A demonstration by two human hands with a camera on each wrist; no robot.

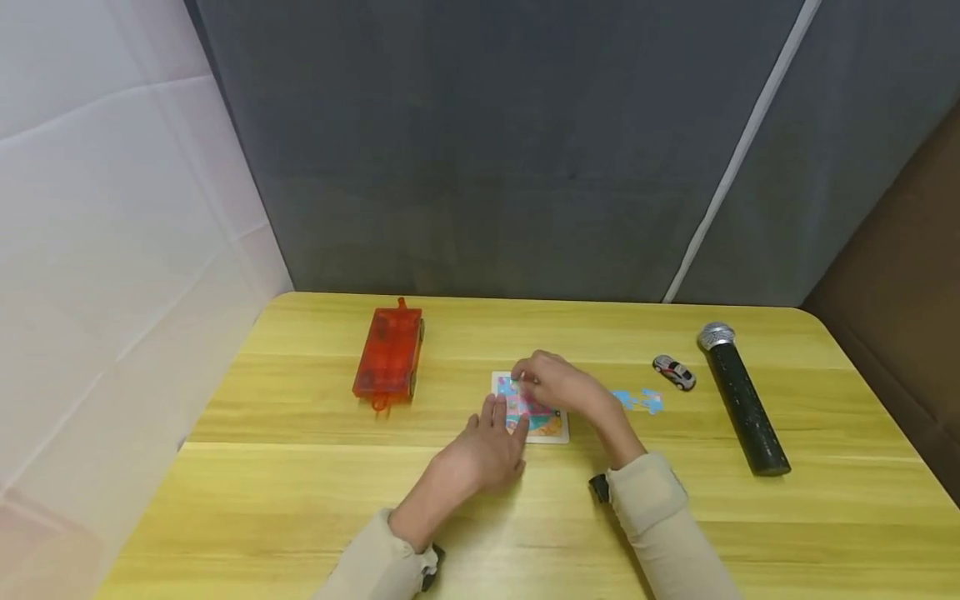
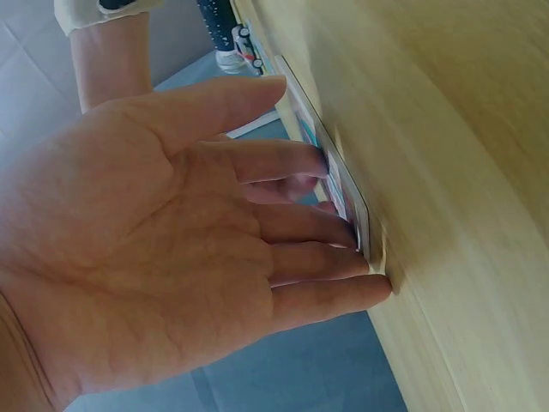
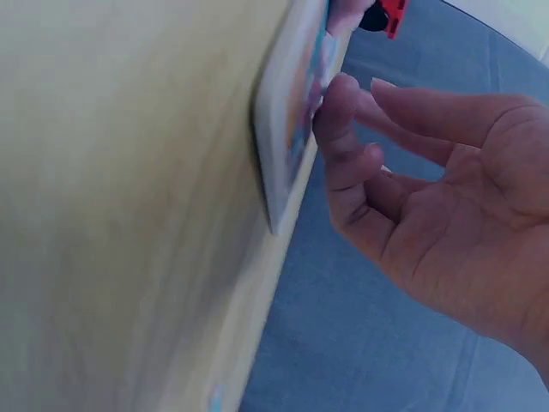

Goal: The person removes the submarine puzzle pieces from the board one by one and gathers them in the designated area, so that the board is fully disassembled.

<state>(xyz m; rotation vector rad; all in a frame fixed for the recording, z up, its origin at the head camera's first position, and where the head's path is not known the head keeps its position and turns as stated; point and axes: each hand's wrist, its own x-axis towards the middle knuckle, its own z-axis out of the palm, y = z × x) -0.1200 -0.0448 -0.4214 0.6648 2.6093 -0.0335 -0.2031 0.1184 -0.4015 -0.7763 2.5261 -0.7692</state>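
A small jigsaw puzzle (image 1: 546, 431) in pink, blue and orange lies in a thin white-edged tray (image 1: 564, 440) on the table. My left hand (image 1: 483, 454) rests at its near left side, fingers extended; in the left wrist view the fingertips (image 2: 339, 227) lie along the tray's edge. Over the puzzle's upper right part is my right hand (image 1: 562, 385), fingers bent. In the right wrist view a fingertip (image 3: 341, 90) touches the puzzle face, and the thumb (image 3: 429, 110) stands apart with nothing visible between. Both hands hide part of the picture.
Loose blue puzzle pieces (image 1: 652, 402) lie right of the tray, behind the right forearm. Farther right are a small toy car (image 1: 674, 372) and a black microphone (image 1: 746, 408) with a silver head. A translucent red toy wagon (image 1: 388, 354) stands on the left.
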